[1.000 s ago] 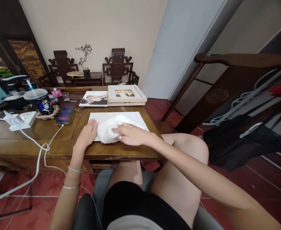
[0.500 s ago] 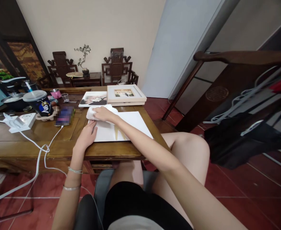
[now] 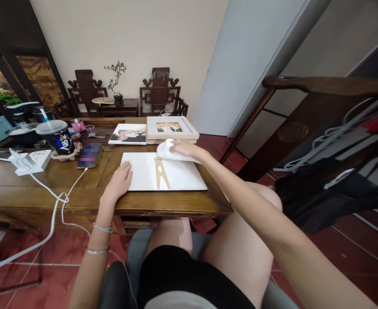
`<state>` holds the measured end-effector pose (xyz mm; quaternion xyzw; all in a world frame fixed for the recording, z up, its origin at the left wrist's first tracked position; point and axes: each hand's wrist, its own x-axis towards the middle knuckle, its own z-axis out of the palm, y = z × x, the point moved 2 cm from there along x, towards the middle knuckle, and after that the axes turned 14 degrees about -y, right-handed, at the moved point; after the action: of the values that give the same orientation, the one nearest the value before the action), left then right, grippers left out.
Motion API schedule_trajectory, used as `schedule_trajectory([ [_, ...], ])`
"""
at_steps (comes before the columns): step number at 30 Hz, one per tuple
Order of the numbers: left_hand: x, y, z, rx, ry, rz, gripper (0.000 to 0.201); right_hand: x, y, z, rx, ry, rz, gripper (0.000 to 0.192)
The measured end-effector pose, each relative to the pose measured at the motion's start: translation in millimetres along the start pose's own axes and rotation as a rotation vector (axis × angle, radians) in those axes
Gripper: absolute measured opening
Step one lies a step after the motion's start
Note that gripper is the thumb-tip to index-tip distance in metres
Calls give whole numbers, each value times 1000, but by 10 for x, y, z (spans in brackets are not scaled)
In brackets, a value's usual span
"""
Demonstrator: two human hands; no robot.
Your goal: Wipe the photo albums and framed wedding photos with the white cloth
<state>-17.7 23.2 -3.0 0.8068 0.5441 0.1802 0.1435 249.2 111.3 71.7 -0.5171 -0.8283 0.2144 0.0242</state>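
Face down near the table's front edge lies a white panel point(image 3: 140, 174), which looks like the back of a picture frame. A tan A-shaped stand piece point(image 3: 162, 174) is on its middle. My left hand point(image 3: 120, 179) rests with fingers stretched out on the panel's left edge. At the far right part of the panel, my right hand point(image 3: 185, 149) presses a bunched white cloth point(image 3: 165, 149). Its fingers are closed over the cloth, which hides a bit of the panel's far edge.
Beyond the panel are a photo print point(image 3: 127, 134) and a light framed picture point(image 3: 172, 128). To the left stand a lidded cup point(image 3: 58, 137), a phone point(image 3: 89, 155), a white power strip point(image 3: 36, 162) and trailing cables. A wooden chair point(image 3: 292, 116) is at the right.
My right hand has swept the cloth from the panel's far left corner to its far right side, uncovering the tan stand piece. My left hand stays at the left edge.
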Motion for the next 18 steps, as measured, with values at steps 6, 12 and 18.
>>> schedule_trajectory([
  [6, 5, 9, -8, 5, 2, -9, 45, -501, 319, 177, 11, 106, -30, 11],
  [12, 4, 24, -10, 16, -14, -17, 47, -1294, 136, 312, 74, -117, -198, 16],
  [18, 2, 30, -16, 4, -6, -18, 45, -1185, 103, 237, 104, -146, -193, 14],
])
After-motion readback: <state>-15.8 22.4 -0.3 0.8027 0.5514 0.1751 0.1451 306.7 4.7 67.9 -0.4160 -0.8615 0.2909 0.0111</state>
